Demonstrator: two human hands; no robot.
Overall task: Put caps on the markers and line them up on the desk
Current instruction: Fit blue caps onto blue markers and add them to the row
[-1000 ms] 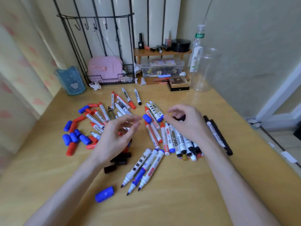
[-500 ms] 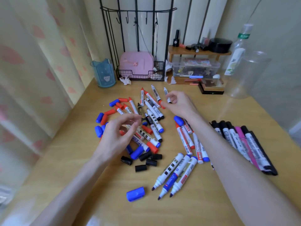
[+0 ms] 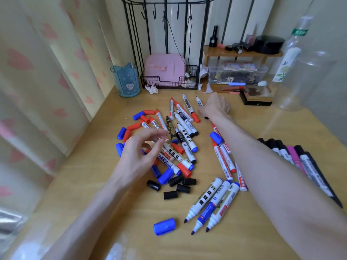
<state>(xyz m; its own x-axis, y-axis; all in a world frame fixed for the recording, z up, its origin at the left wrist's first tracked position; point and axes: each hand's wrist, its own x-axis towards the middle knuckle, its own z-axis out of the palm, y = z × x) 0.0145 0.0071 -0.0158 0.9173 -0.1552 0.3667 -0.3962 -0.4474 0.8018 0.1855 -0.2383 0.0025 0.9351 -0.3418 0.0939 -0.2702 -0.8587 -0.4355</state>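
Observation:
A heap of uncapped white markers [image 3: 185,132] with red, blue and black tips lies mid-desk. Loose red and blue caps [image 3: 129,131] sit at its left, black caps [image 3: 176,186] at its front, and one blue cap [image 3: 164,226] lies nearer me. Three uncapped markers [image 3: 212,201] lie side by side at the front. Capped black and pink markers [image 3: 293,156] are lined up at the right. My left hand [image 3: 139,156] hovers over the heap, fingers loosely curled, holding nothing. My right hand [image 3: 217,106] reaches far and grips a white marker [image 3: 199,102] at the heap's far edge.
Along the back stand a blue pen cup [image 3: 126,81], a black wire rack [image 3: 169,83] with a pink box, a wooden shelf [image 3: 242,53] over a clear bin, a bottle [image 3: 289,59] and a clear jar [image 3: 304,81]. A curtain hangs at the left.
My right hand left the lined-up markers and reached forward to the far marker, closing over it. The view swung left. My left hand stayed hovering over the heap.

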